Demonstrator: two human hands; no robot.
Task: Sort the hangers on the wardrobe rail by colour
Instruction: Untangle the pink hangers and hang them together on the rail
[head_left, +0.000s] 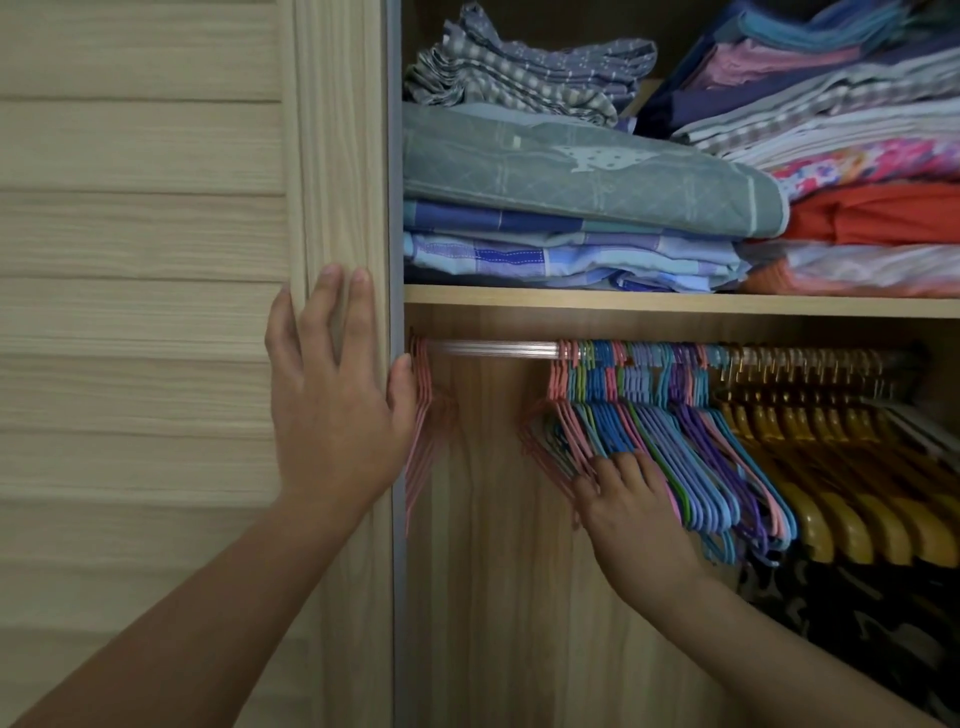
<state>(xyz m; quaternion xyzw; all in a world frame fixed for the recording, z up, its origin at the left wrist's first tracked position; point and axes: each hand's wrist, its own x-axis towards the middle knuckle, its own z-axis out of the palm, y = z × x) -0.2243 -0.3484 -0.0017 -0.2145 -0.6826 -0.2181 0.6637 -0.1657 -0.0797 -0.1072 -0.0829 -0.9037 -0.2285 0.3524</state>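
Your left hand (332, 410) lies flat, fingers straight, on wardrobe door (156, 260), likely bracing you. Rail (493, 349): pink hangers (423, 410) parked far left, mixed bunch (670, 415) mid-rail. Right hand (631, 512) fingers dig into bunch; grip unclear.

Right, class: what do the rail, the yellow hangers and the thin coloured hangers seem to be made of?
Rail: likely metal, with a bright silvery shine. Yellow hangers: thick and glossy with gold hooks, probably lacquered wood, possibly plastic. Thin coloured hangers: slim, matt pastel, probably coated wire; too blurred to confirm.
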